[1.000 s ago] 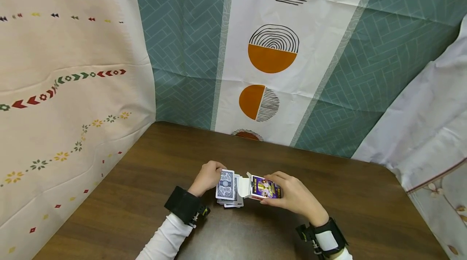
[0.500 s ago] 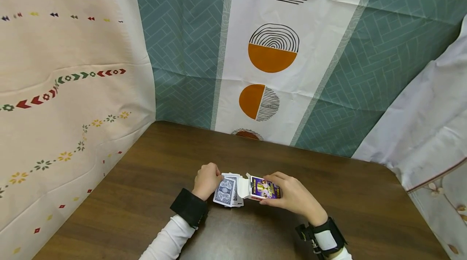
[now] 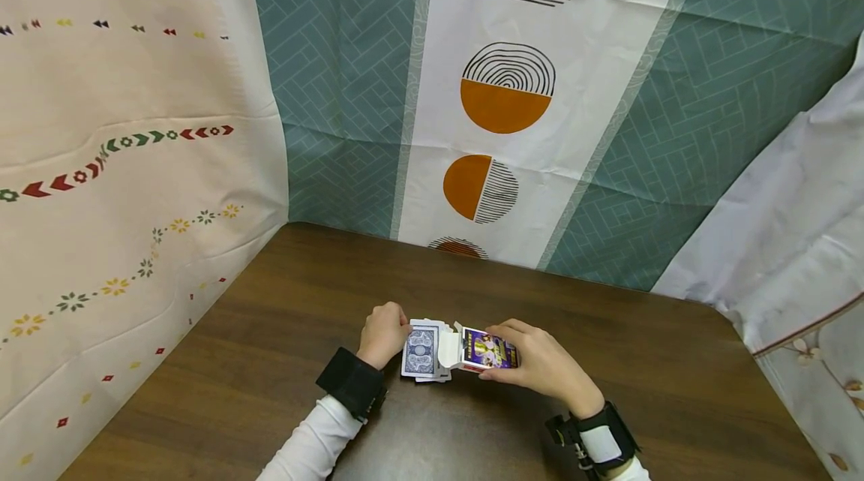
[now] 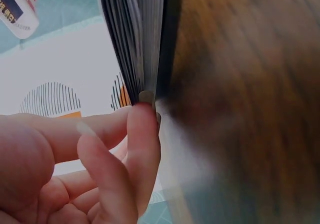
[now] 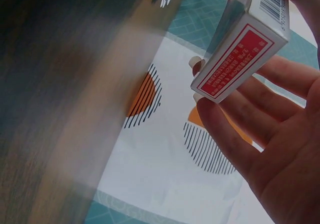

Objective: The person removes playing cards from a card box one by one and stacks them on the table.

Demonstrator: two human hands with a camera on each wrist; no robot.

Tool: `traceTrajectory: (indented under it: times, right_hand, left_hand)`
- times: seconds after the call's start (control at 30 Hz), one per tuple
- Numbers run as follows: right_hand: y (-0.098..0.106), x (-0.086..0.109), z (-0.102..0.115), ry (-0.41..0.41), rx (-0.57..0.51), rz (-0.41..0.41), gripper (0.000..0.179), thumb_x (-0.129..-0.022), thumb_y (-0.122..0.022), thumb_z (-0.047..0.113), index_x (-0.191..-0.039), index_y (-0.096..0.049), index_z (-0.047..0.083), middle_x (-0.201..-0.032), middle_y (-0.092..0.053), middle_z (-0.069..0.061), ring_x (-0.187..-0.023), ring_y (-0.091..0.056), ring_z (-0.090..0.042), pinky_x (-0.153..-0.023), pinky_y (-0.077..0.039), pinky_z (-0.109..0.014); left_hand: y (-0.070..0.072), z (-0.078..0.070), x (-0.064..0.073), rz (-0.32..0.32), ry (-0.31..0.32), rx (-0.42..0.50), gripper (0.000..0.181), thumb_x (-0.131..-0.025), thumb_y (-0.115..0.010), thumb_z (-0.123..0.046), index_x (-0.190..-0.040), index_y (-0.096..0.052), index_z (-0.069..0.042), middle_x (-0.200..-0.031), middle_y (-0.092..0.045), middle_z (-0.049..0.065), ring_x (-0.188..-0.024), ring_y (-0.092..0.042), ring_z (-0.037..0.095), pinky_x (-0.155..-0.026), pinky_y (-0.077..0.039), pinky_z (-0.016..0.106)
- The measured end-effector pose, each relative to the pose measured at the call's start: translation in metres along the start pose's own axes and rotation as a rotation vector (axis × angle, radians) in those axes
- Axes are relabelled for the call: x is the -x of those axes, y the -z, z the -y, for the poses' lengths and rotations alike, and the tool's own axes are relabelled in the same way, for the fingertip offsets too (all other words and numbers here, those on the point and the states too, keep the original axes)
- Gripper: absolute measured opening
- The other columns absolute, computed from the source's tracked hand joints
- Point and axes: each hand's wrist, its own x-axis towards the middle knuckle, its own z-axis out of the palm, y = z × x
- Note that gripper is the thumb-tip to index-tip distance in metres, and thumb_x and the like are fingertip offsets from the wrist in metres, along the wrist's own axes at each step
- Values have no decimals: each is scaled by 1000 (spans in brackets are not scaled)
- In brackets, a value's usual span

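Blue-backed playing cards [image 3: 420, 352] lie in a loose, uneven stack on the table. My left hand [image 3: 383, 331] pinches cards at the stack's far left corner with curled fingers. In the left wrist view, the cards [image 4: 136, 39] appear edge-on, with a fingertip [image 4: 142, 116] right at their end. My right hand [image 3: 543, 361] grips a purple-fronted card box [image 3: 487, 350] between thumb and fingers. The box's white flap [image 3: 450, 348] stands open toward the cards and overlaps their right side. In the right wrist view, the box [image 5: 237, 61] shows a red printed panel and a barcode.
The brown wooden table [image 3: 270, 361] extends on all sides of the hands. A teal and white patterned cloth [image 3: 506, 196] hangs along its back edge. A cream embroidered cloth [image 3: 135, 241] borders the left, and a white cloth [image 3: 796, 241] hangs at the right.
My left hand has moved slightly down and left from the stack's top. Its cards tilted, then straightened and shifted right toward the box. The right hand and box stay nearly still.
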Motion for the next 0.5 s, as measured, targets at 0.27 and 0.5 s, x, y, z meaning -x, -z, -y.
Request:
traceTrajectory:
  times: [0.27,0.5]
  right_hand:
    - [-3,1,-1,-4,-5,-1,68,-74,-70,65,-116,-67,13,-106,-66,2,-81,-56,-5,-70,-52,-21]
    - [-1,0,-1,9,-13,-5,67,-74,-71,64,-116,-67,12,-105,-66,2,-82,-56,-5,-71,-52,-21]
  left_hand:
    - [4,-5,3,19,-19,-6,16,-87,-67,-12,-72,-64,-7,-70,-62,5,-63,-56,20,-53,-42,34]
    - [24,-34,14,76,-238,133,11,-87,-69,-15,-81,-69,-6,-70,-58,3,-63,-48,14,-54,-36,24]
